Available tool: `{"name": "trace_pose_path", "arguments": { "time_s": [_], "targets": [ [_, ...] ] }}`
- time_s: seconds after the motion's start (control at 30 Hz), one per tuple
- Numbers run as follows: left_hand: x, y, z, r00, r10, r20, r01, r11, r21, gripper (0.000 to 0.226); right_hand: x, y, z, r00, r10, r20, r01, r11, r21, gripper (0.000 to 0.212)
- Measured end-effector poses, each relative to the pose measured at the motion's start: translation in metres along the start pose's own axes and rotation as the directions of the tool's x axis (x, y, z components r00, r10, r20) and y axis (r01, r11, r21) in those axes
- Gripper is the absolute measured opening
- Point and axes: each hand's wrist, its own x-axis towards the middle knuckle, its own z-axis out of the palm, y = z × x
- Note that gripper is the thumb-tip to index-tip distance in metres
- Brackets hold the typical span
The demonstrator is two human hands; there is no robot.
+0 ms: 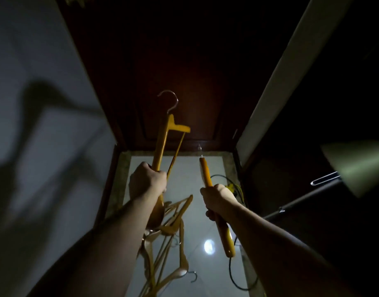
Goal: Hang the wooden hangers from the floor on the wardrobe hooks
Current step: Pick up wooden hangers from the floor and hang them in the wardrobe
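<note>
A dim room with a pale wall point(38, 67) left, dark wooden panel point(184, 67) ahead, and glossy floor point(190, 174).

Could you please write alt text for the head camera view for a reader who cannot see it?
The left hand grips a wooden hanger with its hook up and the right hand grips a second hanger, both held up before a dark wooden door. More hangers lie piled on the pale floor below.
</note>
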Motion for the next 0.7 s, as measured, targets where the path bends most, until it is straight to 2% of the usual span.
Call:
{"name": "trace_pose_path", "arguments": {
  "time_s": [0.1,0.13,0.2,0.23,0.3,0.4,0.53,0.7],
  "targets": [
    [-0.038,0.037,-0.009,1.0,0.021,0.004,-0.02,0.999,-0.039,0.066,-0.033,-0.032,-0.028,0.998,-0.062,-0.024,0.06,0.995,-0.081,0.028],
    [-0.05,0.047,-0.017,0.998,0.068,-0.016,-0.068,0.998,0.014,0.058,-0.046,-0.043,-0.038,0.995,-0.099,-0.014,0.097,0.991,-0.094,0.028],
    [-0.074,0.069,-0.04,0.971,0.239,-0.031,-0.228,0.952,0.203,0.018,-0.073,-0.059,-0.058,0.982,-0.183,-0.04,0.177,0.977,-0.119,0.026],
    [-0.086,0.08,-0.049,0.955,0.297,-0.017,-0.284,0.927,0.244,0.013,-0.089,-0.068,-0.068,0.978,-0.193,-0.075,0.186,0.978,-0.093,0.025],
    [-0.111,0.104,-0.066,0.922,0.385,0.045,-0.384,0.89,0.247,0.015,-0.12,-0.083,-0.084,0.965,-0.234,-0.118,0.226,0.971,-0.08,0.02],
    [-0.15,0.149,-0.083,0.882,0.467,0.066,-0.467,0.847,0.255,0.011,-0.167,-0.107,-0.111,0.943,-0.291,-0.16,0.28,0.956,-0.088,0.019],
    [-0.205,0.205,-0.106,0.829,0.559,0.014,-0.536,0.787,0.306,0.016,-0.235,-0.136,-0.158,0.891,-0.372,-0.259,0.349,0.928,-0.133,0.02],
    [-0.274,0.263,-0.135,0.747,0.664,0.037,-0.643,0.708,0.292,0.024,-0.326,-0.16,-0.209,0.831,-0.417,-0.368,0.407,0.907,-0.109,0.023]
  ]
}}
